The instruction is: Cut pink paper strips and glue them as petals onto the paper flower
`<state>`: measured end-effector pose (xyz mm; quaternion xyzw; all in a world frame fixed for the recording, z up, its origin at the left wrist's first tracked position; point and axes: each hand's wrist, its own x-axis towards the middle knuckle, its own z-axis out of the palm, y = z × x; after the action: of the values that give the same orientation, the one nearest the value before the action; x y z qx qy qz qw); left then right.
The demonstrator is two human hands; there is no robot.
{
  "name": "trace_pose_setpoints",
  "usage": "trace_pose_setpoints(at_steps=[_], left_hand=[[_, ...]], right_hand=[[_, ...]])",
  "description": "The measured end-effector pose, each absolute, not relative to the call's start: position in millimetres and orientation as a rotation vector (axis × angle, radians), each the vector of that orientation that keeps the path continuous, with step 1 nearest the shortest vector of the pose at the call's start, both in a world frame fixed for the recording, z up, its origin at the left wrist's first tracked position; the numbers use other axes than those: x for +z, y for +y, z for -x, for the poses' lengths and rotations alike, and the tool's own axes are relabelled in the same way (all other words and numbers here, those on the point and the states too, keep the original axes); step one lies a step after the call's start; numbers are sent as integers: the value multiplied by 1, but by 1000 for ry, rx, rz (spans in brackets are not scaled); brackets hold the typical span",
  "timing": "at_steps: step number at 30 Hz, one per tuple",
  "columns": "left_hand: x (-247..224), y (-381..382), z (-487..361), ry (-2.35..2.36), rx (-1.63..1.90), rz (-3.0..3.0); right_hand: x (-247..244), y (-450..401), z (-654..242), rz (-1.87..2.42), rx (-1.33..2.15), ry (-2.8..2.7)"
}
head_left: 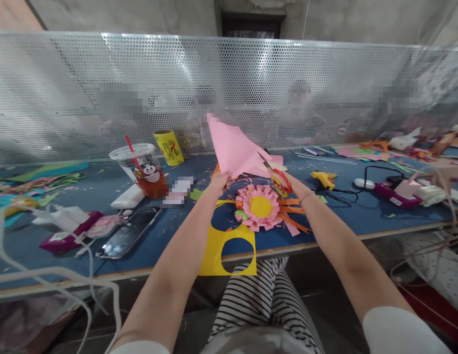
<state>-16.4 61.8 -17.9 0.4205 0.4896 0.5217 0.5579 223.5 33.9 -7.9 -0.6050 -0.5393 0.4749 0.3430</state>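
Observation:
My left hand pinches the lower corner of a pink sheet of paper, which stands up tilted above the table. In my right hand are scissors with red and yellow handles; their blades are apart and point up and left at the sheet's right edge. Just below my hands lies a fringed pink paper flower with a yellow round centre and orange strips on its right. Yellow paper with round holes cut in it hangs over the table's front edge, partly hidden by my left forearm.
To the left stand a lidded drink cup with a red straw and a yellow roll. A phone and purple power strip lie nearer. On the right are a yellow glue gun and cables. A perforated metal screen runs behind.

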Motion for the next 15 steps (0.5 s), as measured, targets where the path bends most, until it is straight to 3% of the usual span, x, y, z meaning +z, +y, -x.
trace_pose_setpoints(at_steps=[8, 15], left_hand=[[-18, 65, 15, 1152, 1278, -1037], [-17, 63, 14, 1123, 1342, -1114]], right_hand=[[-16, 44, -227, 1435, 1129, -1435], [-4, 24, -222, 1396, 1282, -1439]])
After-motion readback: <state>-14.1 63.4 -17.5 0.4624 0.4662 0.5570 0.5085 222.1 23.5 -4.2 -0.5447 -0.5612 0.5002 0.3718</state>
